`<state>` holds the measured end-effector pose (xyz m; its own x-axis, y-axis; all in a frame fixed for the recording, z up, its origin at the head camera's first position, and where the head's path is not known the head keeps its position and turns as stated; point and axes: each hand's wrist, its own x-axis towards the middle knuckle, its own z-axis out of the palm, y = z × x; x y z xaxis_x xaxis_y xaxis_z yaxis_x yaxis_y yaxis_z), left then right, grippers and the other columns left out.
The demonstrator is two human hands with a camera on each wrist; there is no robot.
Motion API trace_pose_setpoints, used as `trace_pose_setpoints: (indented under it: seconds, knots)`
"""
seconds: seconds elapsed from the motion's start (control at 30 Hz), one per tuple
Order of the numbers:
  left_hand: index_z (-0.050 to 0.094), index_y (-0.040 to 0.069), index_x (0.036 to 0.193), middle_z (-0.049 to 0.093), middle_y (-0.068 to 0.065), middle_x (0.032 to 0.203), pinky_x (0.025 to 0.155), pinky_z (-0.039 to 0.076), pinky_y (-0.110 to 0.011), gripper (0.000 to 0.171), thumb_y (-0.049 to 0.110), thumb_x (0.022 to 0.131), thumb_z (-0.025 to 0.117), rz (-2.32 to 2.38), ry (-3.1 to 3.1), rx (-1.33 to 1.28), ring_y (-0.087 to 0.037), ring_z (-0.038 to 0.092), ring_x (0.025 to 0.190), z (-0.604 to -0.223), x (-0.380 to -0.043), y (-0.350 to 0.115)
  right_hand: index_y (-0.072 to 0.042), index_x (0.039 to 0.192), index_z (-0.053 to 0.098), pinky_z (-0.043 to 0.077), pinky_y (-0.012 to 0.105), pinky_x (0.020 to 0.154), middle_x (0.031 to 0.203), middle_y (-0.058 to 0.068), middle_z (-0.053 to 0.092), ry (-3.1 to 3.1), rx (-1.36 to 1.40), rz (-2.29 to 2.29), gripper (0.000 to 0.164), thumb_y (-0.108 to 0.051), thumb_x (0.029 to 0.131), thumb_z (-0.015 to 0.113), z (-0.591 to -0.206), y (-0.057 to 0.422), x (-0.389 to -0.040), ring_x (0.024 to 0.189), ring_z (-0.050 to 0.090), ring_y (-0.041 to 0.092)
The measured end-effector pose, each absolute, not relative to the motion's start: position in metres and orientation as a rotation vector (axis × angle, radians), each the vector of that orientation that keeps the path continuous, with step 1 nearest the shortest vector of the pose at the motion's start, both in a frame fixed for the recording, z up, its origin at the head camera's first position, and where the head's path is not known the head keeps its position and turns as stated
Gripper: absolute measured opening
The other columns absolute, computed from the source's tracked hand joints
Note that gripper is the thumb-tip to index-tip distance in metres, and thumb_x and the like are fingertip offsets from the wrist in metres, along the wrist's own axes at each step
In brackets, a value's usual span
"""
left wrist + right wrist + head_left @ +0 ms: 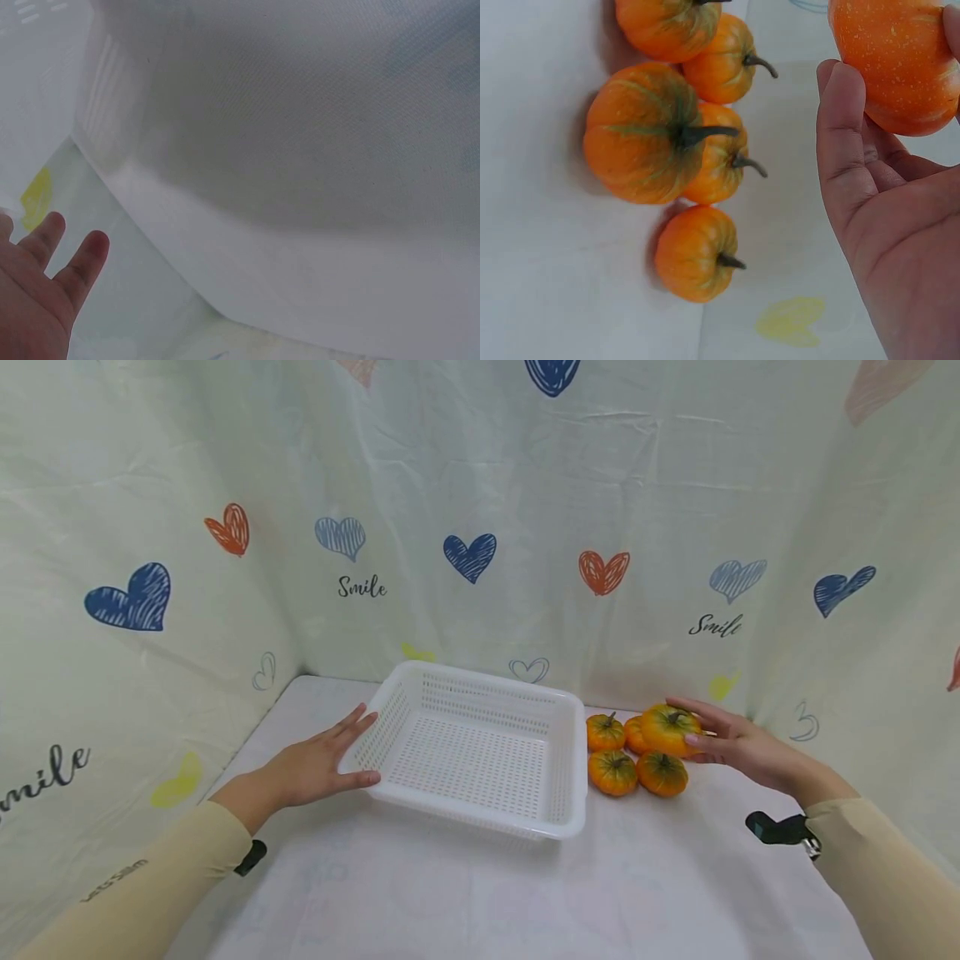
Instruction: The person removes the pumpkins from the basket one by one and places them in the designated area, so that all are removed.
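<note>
A small orange pumpkin with green streaks [670, 729] is held between the thumb and fingers of my right hand [742, 750]. In the right wrist view, the held pumpkin [900, 64] is partly cut off at the top edge. Below and beside it, several similar pumpkins [613, 772] sit close together on the table. Spread fingers of my left hand [315, 764] rest at the left rim of a white perforated plastic basket [480, 817]. Within the basket only its bare slotted floor shows. The left wrist view catches just part of the left hand [45, 285], fingers extended.
A white cloth covers the table [450, 893]. Behind and at the sides hangs a pale curtain [420, 460] printed with hearts and "Smile" lettering. The basket's right side stands close to the pumpkins, and its far side is near the curtain.
</note>
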<state>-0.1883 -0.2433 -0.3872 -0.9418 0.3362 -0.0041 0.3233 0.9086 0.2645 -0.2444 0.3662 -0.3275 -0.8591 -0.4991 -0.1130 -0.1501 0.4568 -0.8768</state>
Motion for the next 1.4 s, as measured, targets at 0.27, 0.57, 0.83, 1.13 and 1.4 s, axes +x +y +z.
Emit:
trace_pose_setpoints:
  seconds: [0.27, 0.57, 0.83, 1.13, 1.4]
  knots:
    - [0.018, 0.014, 0.161, 0.008, -0.011, 0.167, 0.093, 0.047, -0.062, 0.101, 0.073, 0.087, 0.055, 0.408, 3.020, 0.523, -0.046, 0.039, 0.137, -0.386, -0.188, -0.243, -0.022, 0.160, 0.025, 0.053, 0.030, 0.092, 0.159, 0.018, 0.018, 2.351, -0.501, -1.427, 0.061, -0.017, 0.105, 0.052, -0.344, 0.383, -0.241, 0.117, 0.056, 0.006]
    - [0.017, 0.015, 0.161, 0.007, -0.010, 0.167, 0.092, 0.048, -0.061, 0.103, 0.076, 0.086, 0.053, 0.406, 3.013, 0.508, -0.047, 0.039, 0.136, -0.386, -0.188, -0.243, -0.023, 0.160, 0.022, 0.053, 0.028, 0.091, 0.158, 0.020, 0.017, 2.360, -0.444, -1.443, 0.061, -0.019, 0.106, 0.050, -0.356, 0.401, -0.241, 0.114, 0.058, 0.003]
    - [0.017, 0.014, 0.161, 0.008, -0.011, 0.167, 0.093, 0.047, -0.062, 0.100, 0.070, 0.088, 0.056, 0.408, 3.016, 0.514, -0.047, 0.039, 0.137, -0.385, -0.186, -0.242, -0.024, 0.161, 0.020, 0.052, 0.028, 0.091, 0.156, 0.018, 0.016, 2.341, -0.387, -1.470, 0.062, -0.019, 0.106, 0.049, -0.365, 0.415, -0.239, 0.112, 0.057, -0.001]
    - [0.017, 0.014, 0.161, 0.008, -0.011, 0.167, 0.095, 0.046, -0.062, 0.099, 0.070, 0.088, 0.057, 0.411, 3.018, 0.505, -0.046, 0.037, 0.138, -0.385, -0.187, -0.242, -0.024, 0.161, 0.015, 0.053, 0.031, 0.092, 0.157, 0.030, 0.009, 2.334, -0.242, -1.487, 0.065, -0.024, 0.106, 0.049, -0.379, 0.433, -0.233, 0.107, 0.057, -0.002]
    - [0.017, 0.015, 0.161, 0.008, -0.012, 0.166, 0.094, 0.046, -0.063, 0.100, 0.070, 0.088, 0.057, 0.406, 3.019, 0.497, -0.047, 0.037, 0.138, -0.385, -0.187, -0.242, -0.022, 0.162, 0.012, 0.052, 0.026, 0.090, 0.159, 0.031, 0.002, 2.339, -0.183, -1.482, 0.069, -0.027, 0.106, 0.052, -0.394, 0.442, -0.231, 0.105, 0.055, -0.006]
